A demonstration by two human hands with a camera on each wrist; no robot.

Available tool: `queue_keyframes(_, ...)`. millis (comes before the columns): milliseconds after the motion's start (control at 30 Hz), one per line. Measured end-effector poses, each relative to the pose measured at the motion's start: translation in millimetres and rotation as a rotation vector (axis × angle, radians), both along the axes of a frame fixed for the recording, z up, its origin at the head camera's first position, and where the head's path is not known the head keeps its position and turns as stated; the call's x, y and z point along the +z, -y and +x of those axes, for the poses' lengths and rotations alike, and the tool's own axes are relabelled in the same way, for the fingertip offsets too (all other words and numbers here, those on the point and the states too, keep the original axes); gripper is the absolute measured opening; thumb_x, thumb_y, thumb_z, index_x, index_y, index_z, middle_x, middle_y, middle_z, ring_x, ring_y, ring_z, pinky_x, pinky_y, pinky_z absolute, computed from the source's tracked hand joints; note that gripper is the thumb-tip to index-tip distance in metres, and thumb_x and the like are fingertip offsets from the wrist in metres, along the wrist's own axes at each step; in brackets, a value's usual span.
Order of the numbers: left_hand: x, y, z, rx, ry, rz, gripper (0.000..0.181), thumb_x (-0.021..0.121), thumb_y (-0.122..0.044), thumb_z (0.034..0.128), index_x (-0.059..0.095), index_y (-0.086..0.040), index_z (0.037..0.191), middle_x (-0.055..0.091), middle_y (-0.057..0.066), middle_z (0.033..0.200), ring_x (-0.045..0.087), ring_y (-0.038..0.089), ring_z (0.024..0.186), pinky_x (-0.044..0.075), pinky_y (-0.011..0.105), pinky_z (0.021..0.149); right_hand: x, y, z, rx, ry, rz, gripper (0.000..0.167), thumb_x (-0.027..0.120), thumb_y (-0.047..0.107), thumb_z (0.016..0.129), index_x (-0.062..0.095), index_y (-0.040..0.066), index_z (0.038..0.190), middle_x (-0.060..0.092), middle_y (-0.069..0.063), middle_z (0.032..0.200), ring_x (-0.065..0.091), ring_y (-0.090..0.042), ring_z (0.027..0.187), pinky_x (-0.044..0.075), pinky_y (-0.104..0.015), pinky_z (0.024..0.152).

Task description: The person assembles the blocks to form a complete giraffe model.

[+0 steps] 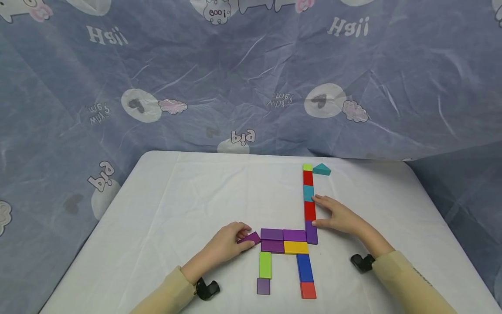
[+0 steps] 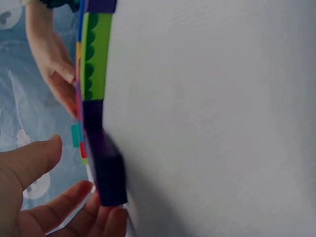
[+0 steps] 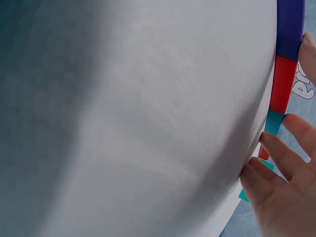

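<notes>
A purple block (image 1: 251,238) lies slanted at the left end of a row of coloured blocks. My left hand (image 1: 227,242) is around this block. In the left wrist view its fingertips (image 2: 116,219) touch or nearly touch the block's end, while the thumb (image 2: 47,153) stands apart from it. My right hand (image 1: 343,218) rests along the right side of an upright column, fingers spread, by a teal block (image 1: 308,192), a red block (image 1: 310,211) and a violet block (image 1: 311,232). In the right wrist view a fingertip (image 3: 289,119) is at the teal block's edge.
Two purple blocks (image 1: 272,234) (image 1: 294,235) form the upper row. Beneath are another purple block (image 1: 272,246) and a yellow one (image 1: 296,247). Two legs hang below, with green (image 1: 265,265) and blue (image 1: 305,267) blocks. A teal triangle (image 1: 322,169) sits beside the column's top on the white table (image 1: 208,192).
</notes>
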State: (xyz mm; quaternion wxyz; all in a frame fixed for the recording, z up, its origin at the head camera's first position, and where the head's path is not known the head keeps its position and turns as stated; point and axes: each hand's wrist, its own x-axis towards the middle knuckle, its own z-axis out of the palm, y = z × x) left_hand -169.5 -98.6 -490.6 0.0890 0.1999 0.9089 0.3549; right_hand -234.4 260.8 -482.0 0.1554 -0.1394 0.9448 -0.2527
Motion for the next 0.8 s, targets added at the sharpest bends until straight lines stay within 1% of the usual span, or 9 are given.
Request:
queue_keyframes(100,6.3,3.4,-8.9,0.01,0.036,0.018,0.033,0.068,-0.025,0.0934,0.066,-0.004,0.119,0.068,0.003,0.102,0.063,0.015,0.093,0.055,0.03,0.082,-0.5,-0.1,0.2,-0.005,0.012,-0.01,0.091,0.075,0.048,0.082,0.034,0.008,0.153,0.03,-0.026,0.157,0.025,-0.049,0.143,0.031,-0.071,0.108)
queue_keyframes(167,11.2,4.8,-16.9,0.027,0.038,0.027,0.032,0.066,-0.024,0.0947,0.065,-0.004,0.12,0.068,0.005,0.104,0.064,0.017,0.097,0.056,0.033,0.084,-0.8,0.1,0.8,-0.005,0.016,-0.013,0.091,0.075,0.048,0.082,0.034,0.009,0.153,0.03,-0.027,0.156,0.025,-0.049,0.143,0.032,-0.071,0.107)
queue_keyframes(367,29.0,2.2,-46.4,0.119,0.013,0.037,0.033,0.065,-0.022,0.0956,0.065,-0.004,0.123,0.069,0.008,0.109,0.066,0.023,0.103,0.056,0.039,0.091,-2.3,0.7,1.8,0.004,0.005,-0.004,0.091,0.075,0.048,0.082,0.035,0.008,0.153,0.031,-0.026,0.156,0.026,-0.049,0.143,0.033,-0.071,0.106)
queue_keyframes(500,38.0,-0.5,-67.2,0.171,-0.026,0.021,0.033,0.066,-0.023,0.0951,0.066,-0.006,0.123,0.07,0.009,0.112,0.066,0.025,0.106,0.055,0.041,0.093,-2.1,0.7,1.9,0.01,-0.002,-0.001,0.09,0.075,0.048,0.082,0.035,0.008,0.153,0.032,-0.027,0.156,0.026,-0.049,0.143,0.032,-0.071,0.107)
queue_keyframes(633,41.4,-2.3,-83.9,0.194,-0.047,-0.001,0.033,0.066,-0.025,0.0952,0.066,-0.007,0.123,0.07,0.009,0.115,0.065,0.027,0.112,0.053,0.044,0.096,-1.5,0.9,2.5,0.007,0.002,-0.009,0.09,0.075,0.047,0.082,0.035,0.007,0.153,0.032,-0.027,0.156,0.027,-0.049,0.142,0.032,-0.071,0.107)
queue_keyframes(800,40.7,-3.7,-97.6,0.206,-0.028,-0.026,0.034,0.064,-0.026,0.0959,0.065,-0.008,0.125,0.068,0.011,0.121,0.062,0.029,0.118,0.05,0.045,0.1,-1.8,1.0,2.8,-0.001,0.007,-0.011,0.09,0.075,0.047,0.082,0.035,0.007,0.152,0.032,-0.027,0.155,0.027,-0.049,0.142,0.032,-0.071,0.107)
